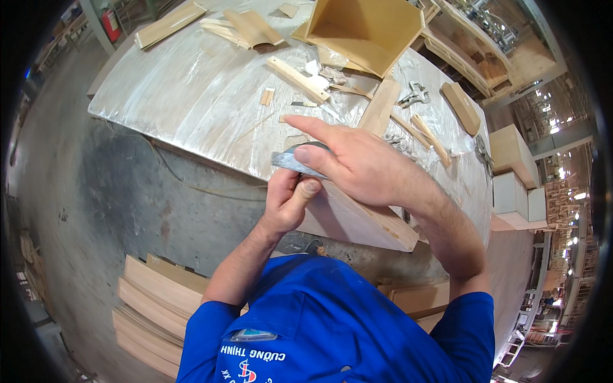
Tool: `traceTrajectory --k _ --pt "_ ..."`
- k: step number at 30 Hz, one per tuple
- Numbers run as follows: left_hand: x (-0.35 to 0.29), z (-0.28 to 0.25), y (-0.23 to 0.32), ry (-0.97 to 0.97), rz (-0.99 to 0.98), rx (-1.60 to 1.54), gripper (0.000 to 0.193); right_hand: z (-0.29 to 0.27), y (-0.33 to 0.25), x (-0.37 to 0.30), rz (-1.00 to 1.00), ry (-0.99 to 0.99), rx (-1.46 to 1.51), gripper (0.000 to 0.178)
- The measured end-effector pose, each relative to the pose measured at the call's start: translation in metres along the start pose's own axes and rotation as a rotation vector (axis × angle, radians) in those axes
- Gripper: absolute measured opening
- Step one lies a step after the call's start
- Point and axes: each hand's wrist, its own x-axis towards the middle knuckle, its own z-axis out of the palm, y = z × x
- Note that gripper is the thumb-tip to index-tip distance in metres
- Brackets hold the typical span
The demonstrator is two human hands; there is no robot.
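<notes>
Under my right hand [348, 156] is a grey, shiny, band-like piece [287, 161] with a dark upper face; its kind is unclear. My right thumb presses along its near side while the index finger stretches out to the left above the table. Just below it, my left hand [287, 201] is curled closed, thumb on top, against the end of a pale wooden part [357, 220]. A dark bit shows between the left fingers, but what they hold is hidden. The wooden part juts over the table's near edge, beneath my right wrist.
The plastic-covered table [179, 108] bears wood strips [297, 80], a knife [308, 104], a metal clamp [415, 94], a wooden block [461, 108] and an open wooden box [364, 32]. Stacked boards [153, 300] lie on the floor at left; cartons [514, 191] stand at right.
</notes>
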Motion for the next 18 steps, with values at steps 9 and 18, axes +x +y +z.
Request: traceTrajectory --k 9,18 --pt "0.004 -0.011 0.012 0.039 0.082 0.245 0.046 -0.021 0.009 -0.08 0.177 -0.131 0.212 0.056" --pt "0.005 0.0 0.004 0.006 0.048 0.111 0.04 -0.002 0.002 0.013 -0.05 -0.025 0.011 0.054"
